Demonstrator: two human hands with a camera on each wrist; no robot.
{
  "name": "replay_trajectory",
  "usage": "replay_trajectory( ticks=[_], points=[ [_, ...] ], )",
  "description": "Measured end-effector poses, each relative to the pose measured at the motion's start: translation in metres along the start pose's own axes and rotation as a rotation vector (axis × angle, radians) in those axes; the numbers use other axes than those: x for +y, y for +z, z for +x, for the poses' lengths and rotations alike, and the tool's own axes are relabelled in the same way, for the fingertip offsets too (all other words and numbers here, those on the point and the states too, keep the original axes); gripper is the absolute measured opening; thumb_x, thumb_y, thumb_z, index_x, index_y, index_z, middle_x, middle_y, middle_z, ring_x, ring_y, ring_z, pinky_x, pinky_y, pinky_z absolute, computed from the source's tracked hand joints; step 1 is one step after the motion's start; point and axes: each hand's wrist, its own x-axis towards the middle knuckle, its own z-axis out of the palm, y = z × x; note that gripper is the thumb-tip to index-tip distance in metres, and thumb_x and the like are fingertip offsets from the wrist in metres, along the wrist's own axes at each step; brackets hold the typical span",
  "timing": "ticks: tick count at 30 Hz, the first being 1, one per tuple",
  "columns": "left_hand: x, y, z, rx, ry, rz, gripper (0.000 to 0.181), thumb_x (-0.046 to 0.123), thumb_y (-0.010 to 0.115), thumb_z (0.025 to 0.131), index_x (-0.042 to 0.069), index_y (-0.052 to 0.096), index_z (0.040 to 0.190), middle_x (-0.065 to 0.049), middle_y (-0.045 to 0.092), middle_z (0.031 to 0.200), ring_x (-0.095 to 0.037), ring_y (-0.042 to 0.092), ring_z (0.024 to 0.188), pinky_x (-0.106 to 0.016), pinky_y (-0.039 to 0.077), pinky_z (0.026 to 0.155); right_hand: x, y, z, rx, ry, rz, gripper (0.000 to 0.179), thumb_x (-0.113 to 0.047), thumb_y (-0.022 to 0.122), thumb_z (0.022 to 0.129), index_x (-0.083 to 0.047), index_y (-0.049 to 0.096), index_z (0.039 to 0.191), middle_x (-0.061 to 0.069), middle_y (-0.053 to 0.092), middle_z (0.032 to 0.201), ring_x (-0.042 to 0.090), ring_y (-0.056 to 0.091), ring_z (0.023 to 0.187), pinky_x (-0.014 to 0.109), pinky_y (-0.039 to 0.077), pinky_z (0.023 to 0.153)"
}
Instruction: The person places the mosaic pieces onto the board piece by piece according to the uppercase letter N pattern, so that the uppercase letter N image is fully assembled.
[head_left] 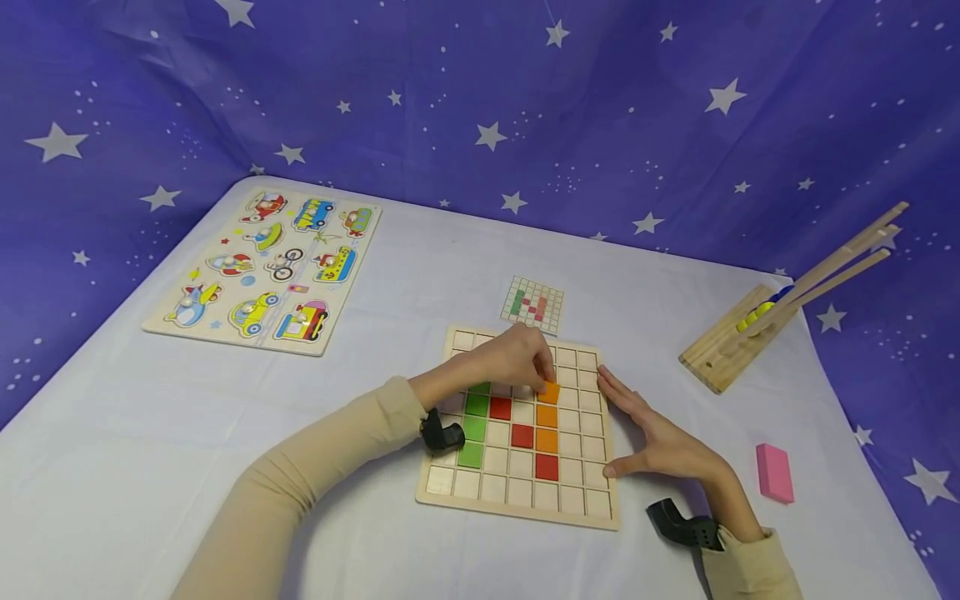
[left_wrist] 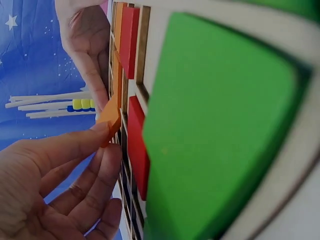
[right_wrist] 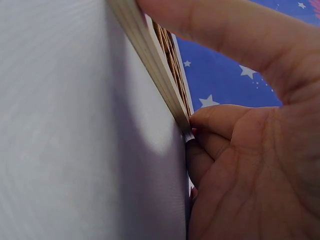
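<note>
My left hand (head_left: 517, 357) pinches an orange square tile (head_left: 551, 393) between thumb and fingertips over the wooden grid board (head_left: 517, 496). In the left wrist view that tile (left_wrist: 112, 116) is tilted, with an edge near or on the board. Below it in the same column lie two more orange tiles (head_left: 547, 416) and a red tile (head_left: 547, 467). Other red tiles (head_left: 500, 408) and a column of green tiles (head_left: 474, 428) fill cells further left, partly hidden by my left arm. My right hand (head_left: 663, 442) touches the board's right edge (right_wrist: 165, 70), fingers and thumb spread along it.
A small pattern card (head_left: 532, 304) lies behind the board. At the far left is a vehicle peg puzzle (head_left: 255, 267). A wooden stand with rods and beads (head_left: 723, 350) is on the right, and a pink block (head_left: 775, 473) lies nearer on that side.
</note>
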Motion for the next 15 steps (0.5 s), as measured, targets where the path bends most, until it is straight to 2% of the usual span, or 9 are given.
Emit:
replay_trajectory(
  ticks=[8,15],
  points=[
    [-0.0023,0.0015,-0.0005,-0.004,0.032,0.049,0.004,0.008,0.076,0.081,0.007,0.078,0.085,-0.003,0.074,0.08,-0.007,0.064,0.07,-0.016,0.05,0.063,-0.0002,0.0001,0.001,-0.003,-0.004,-0.008,0.12,-0.026,0.088,0.063,-0.008,0.013,0.155,0.007,-0.003,0.163,0.034,-0.007,0.149,0.008,-0.012,0.11],
    [-0.0039,0.003,0.0001,0.002,0.05,0.106,0.003,0.012,0.077,0.08,0.008,0.077,0.081,0.0,0.073,0.078,-0.007,0.063,0.071,-0.016,0.049,0.064,0.0008,-0.0003,0.0002,0.003,-0.004,-0.007,0.12,-0.027,0.089,0.063,-0.009,0.013,0.155,0.007,-0.003,0.163,0.031,-0.007,0.149,0.012,-0.013,0.112]
  ],
)
